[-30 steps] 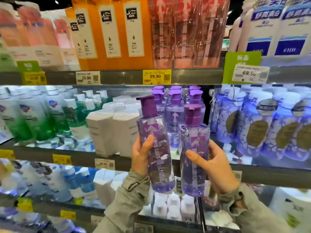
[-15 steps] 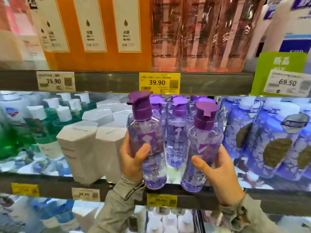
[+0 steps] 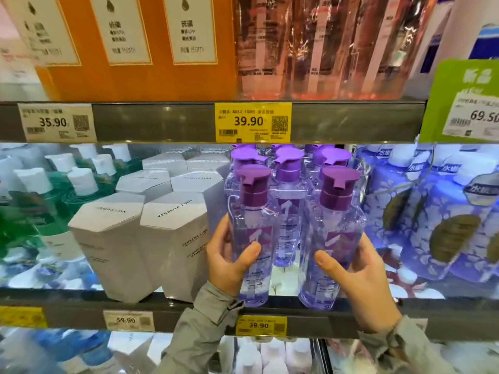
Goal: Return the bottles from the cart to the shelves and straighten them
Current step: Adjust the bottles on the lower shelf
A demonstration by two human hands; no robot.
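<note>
Store shelf [image 3: 351, 314], frame centre: left hand [image 3: 229, 261] grips one clear purple-capped pump bottle [image 3: 252, 236]; right hand [image 3: 359, 276] grips a second matching bottle [image 3: 333, 238], bases at the shelf edge.

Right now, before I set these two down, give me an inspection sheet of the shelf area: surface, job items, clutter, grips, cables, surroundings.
Surface: middle shelf, dark front lip carrying a yellow 39.90 tag.
Job's things: left bottle and right bottle, purple-capped, upright, bases at the front lip; cannot tell if they rest on it. Matching purple bottles stand in rows behind.
Clutter: white hexagonal boxes just left of the left bottle.
Grips: left hand holds the left bottle; right hand holds the right bottle.
Cables: thin looped line across the blue bottles; unclear what it is.
Surroundings: green bottles far left, orange bottles on the shelf above.
</note>
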